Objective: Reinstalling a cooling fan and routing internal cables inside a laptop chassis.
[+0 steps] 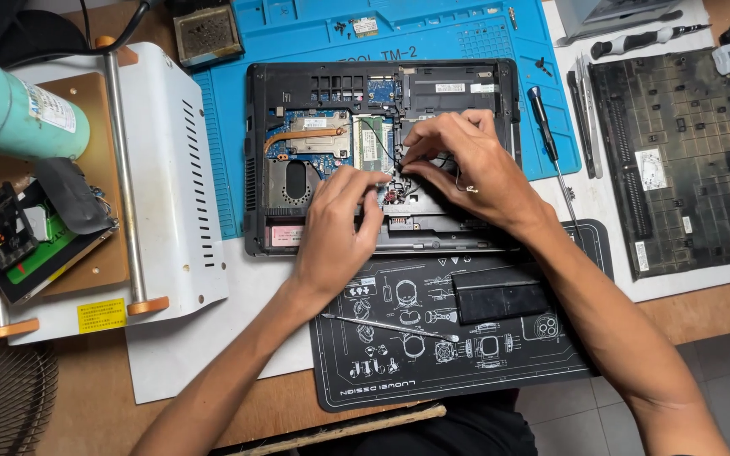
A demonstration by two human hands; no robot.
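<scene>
My right hand's [475, 173] fingertips [411, 160] are pinched together on something small, apparently a thin black wire [379, 139], just above the exposed board of the opened laptop [297, 228]; what exactly sits between the pads is too small for me to tell. My left hand's [335, 232] fingers [365, 190] are curled and pressed down on the board just below and left of that pinch, close to a small reddish connector [392, 196]; I cannot tell whether they grip anything or only brace.

To do this well, I judge the pull should be light and straight, taken at the plug and not the wire, with the left fingers holding the board steady so nothing flexes.

Left of my fingers lie the memory module [371, 142], the copper heat pipe [306, 135] and the round fan [295, 181]. Below my wrists a black work mat [399, 376] carries a slim metal tool [390, 325] and a flat black battery block [500, 293]. Right of my right hand a screwdriver [547, 127] rests on the blue mat [314, 29], with the removed bottom cover [682, 160] well beyond.

Both wrists are bent downward, forearms coming in from the lower edge and converging on the laptop's middle, the right arm angled in more steeply.
</scene>
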